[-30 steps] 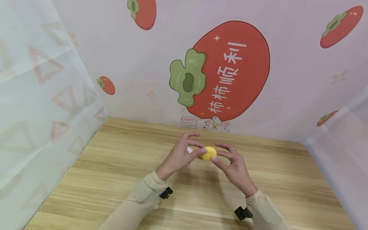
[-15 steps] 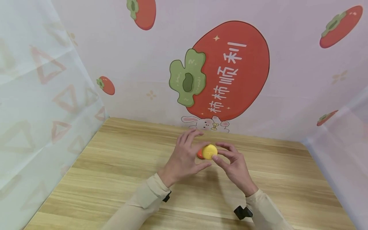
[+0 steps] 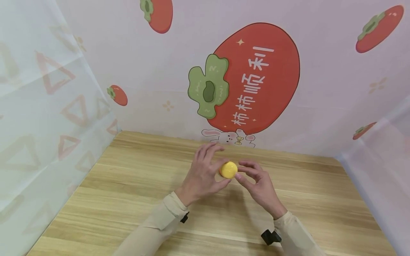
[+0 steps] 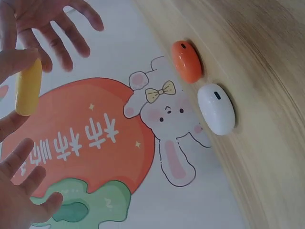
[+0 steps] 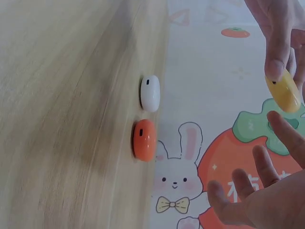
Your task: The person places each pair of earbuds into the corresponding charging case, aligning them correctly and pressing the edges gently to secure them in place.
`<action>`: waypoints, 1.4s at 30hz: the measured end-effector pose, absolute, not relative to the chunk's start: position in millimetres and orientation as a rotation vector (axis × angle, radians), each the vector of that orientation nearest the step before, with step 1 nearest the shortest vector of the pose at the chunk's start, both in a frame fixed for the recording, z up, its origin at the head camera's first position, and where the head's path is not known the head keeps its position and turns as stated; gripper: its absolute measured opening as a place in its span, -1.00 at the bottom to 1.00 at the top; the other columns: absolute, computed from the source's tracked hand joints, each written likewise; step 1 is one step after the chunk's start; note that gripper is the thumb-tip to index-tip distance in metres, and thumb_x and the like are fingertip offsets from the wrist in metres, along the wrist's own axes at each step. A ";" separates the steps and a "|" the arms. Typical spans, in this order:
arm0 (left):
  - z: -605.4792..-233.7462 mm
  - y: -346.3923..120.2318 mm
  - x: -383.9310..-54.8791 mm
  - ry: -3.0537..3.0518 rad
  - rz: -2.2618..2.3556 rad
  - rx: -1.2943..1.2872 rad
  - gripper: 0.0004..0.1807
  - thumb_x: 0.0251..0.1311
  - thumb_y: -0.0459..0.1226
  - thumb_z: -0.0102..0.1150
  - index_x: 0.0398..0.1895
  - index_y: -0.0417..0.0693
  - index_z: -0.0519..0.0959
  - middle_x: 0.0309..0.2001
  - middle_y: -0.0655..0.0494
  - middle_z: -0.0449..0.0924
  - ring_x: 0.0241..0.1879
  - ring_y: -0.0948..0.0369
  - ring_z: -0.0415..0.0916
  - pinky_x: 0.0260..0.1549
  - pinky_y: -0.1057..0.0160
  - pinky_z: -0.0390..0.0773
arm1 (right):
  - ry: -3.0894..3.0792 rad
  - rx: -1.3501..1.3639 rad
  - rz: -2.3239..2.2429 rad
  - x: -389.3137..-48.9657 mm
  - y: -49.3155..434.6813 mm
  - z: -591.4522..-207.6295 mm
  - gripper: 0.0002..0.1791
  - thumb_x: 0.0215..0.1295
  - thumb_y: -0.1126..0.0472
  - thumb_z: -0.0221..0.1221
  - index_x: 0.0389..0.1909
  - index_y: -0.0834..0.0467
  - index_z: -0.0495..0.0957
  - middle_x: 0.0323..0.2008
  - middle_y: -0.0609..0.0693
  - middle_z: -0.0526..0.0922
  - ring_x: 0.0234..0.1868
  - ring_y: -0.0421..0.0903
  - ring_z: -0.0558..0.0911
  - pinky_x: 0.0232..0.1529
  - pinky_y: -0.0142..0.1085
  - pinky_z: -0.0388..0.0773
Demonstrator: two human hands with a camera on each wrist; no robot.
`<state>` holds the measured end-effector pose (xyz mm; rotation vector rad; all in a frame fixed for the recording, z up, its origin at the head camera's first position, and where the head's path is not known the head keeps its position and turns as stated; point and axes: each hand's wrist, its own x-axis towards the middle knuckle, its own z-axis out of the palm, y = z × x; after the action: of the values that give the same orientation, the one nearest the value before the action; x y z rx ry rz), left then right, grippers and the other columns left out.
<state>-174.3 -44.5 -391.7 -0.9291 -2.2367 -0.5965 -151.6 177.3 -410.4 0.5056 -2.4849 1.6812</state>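
My left hand (image 3: 200,174) pinches a small yellow glossy disc (image 3: 229,170) between thumb and a finger. In both wrist views this disc shows edge-on, rounded and thick, above the table. At its right side my right hand (image 3: 261,185) has its thumb and fingertips close to the rim, the fingers spread; whether they touch it is unclear. On the table beneath lie two similar pieces, an orange one (image 5: 145,140) and a white one (image 5: 150,93), each with a dark slot. From the head view the white piece is hidden, and only a sliver of orange shows.
The wooden table (image 3: 144,199) meets a back wall (image 3: 153,117) printed with a large persimmon and a rabbit. White patterned sheets stand at the left (image 3: 41,106) and right (image 3: 384,160). A black wrist camera (image 3: 271,237) sits on the right cuff.
Half a second ago my right thumb overlapped the yellow disc; now it is at the rim. The disc has shifted left into my left hand, which earlier opened wide and now pinches it.
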 end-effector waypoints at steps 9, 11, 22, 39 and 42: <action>-402.0 -70.8 -184.8 -2.365 -0.649 -0.860 -0.53 -0.21 -0.02 0.64 -0.18 0.04 0.75 0.22 -0.05 0.46 0.28 -0.05 0.29 0.25 -0.16 0.25 | -2.542 0.428 1.618 -151.0 186.8 -412.6 -0.72 0.40 0.16 0.29 0.03 0.21 0.69 0.22 0.11 0.49 0.31 0.10 0.42 0.29 0.24 0.34; -405.2 -79.5 -187.7 -2.407 -0.661 -0.836 -0.54 -0.21 -0.03 0.64 -0.18 0.04 0.75 0.21 -0.04 0.46 0.27 -0.05 0.29 0.24 -0.18 0.25 | -2.551 0.415 1.607 -150.4 189.7 -413.4 -0.71 0.40 0.15 0.29 0.03 0.21 0.69 0.23 0.10 0.49 0.30 0.10 0.42 0.29 0.24 0.34; -427.5 -124.6 -213.9 -2.745 -0.668 -0.624 -0.42 -0.24 -0.02 0.66 -0.06 -0.01 0.77 0.25 -0.06 0.42 0.29 -0.12 0.26 0.23 -0.26 0.22 | -2.564 0.365 1.610 -148.5 204.6 -417.3 -0.69 0.41 0.14 0.28 0.04 0.26 0.68 0.21 0.15 0.50 0.29 0.06 0.42 0.27 0.21 0.38; -445.9 -134.8 -236.4 -3.113 -0.610 -0.466 -0.44 -0.13 0.01 0.62 -0.03 -0.03 0.74 0.35 -0.17 0.35 0.37 -0.24 0.14 0.22 -0.39 0.16 | -2.602 0.345 1.609 -142.5 214.5 -423.5 -0.70 0.42 0.15 0.28 0.05 0.23 0.67 0.20 0.16 0.49 0.29 0.09 0.43 0.25 0.25 0.38; -446.7 -134.0 -237.0 -3.136 -0.604 -0.465 -0.43 -0.09 0.02 0.61 -0.01 -0.03 0.74 0.36 -0.18 0.33 0.37 -0.25 0.11 0.22 -0.41 0.14 | -2.599 0.349 1.599 -142.2 216.0 -424.0 -0.71 0.42 0.16 0.28 0.04 0.22 0.68 0.19 0.12 0.50 0.29 0.07 0.43 0.24 0.24 0.39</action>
<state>-237.0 -134.0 -446.7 -0.4653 -3.1360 -0.6038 -142.2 216.0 -424.0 0.3491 -2.5994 1.5994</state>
